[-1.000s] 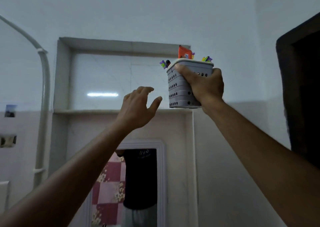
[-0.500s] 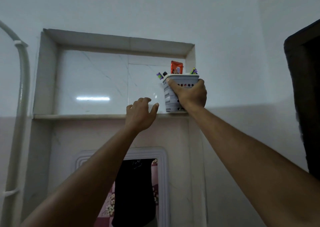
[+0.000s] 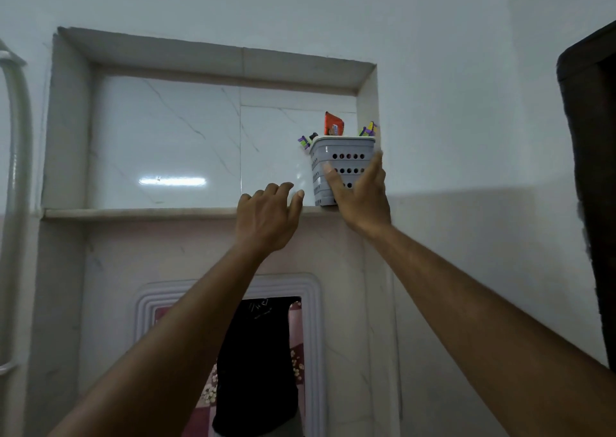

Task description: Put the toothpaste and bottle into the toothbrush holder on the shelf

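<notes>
Grey perforated plastic toothbrush holder (image 3: 340, 166) stands upright at the right end of the marble recessed shelf (image 3: 140, 213), close to the niche's right wall. Inside: orange-red toothpaste tube (image 3: 333, 125) sticking up at centre, w/ purple-green toothbrush heads (image 3: 304, 142) poking out left & right. Bottle can't be made out. Right hand (image 3: 361, 196) fingers spread, flat against the holder's front. Left hand (image 3: 266, 218) loosely curled, holding nothing, at the shelf's front edge just left of the holder. Framed mirror (image 3: 233, 353) below.
</notes>
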Demonstrator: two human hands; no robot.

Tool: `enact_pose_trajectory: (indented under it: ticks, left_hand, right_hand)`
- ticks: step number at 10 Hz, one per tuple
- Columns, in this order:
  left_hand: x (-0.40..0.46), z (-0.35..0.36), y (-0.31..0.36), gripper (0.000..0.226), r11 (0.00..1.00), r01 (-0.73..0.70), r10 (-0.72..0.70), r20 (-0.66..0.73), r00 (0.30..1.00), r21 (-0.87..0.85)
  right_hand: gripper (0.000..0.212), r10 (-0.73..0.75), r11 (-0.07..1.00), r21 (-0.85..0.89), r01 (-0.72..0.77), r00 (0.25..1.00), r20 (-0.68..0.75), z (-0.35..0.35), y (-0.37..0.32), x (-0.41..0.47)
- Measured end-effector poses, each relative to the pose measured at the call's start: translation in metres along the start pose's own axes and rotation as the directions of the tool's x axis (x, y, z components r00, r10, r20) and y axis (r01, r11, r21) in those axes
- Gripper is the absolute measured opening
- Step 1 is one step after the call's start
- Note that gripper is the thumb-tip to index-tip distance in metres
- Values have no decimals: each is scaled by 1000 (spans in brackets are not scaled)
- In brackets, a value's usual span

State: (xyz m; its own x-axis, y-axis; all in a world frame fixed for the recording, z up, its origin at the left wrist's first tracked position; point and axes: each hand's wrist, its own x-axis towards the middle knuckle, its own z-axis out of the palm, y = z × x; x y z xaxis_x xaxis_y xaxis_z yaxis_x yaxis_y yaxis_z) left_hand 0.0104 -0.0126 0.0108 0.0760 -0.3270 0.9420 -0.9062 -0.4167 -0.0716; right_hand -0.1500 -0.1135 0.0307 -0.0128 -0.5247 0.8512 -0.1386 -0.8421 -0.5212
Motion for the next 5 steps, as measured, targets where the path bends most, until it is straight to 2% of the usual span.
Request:
enact_pose_trajectory:
  ticks: [2,3,5]
  left_hand:
    - [-4,-1,-2,58,1000,-25,25,5,1000,1]
    - [-1,-2,-3,61,1000,-23,23,33,999,-18]
    - [-24,-25,0,61,990,35,-20,112,994,-136]
  right_hand:
    - [116,-11,988,-152,30,992,123,7,19,-8]
    - [114,2,990,-143,17,991,133,5,18,-4]
    - [85,-109,992,-72,106,993,-39,-10,19,-35]
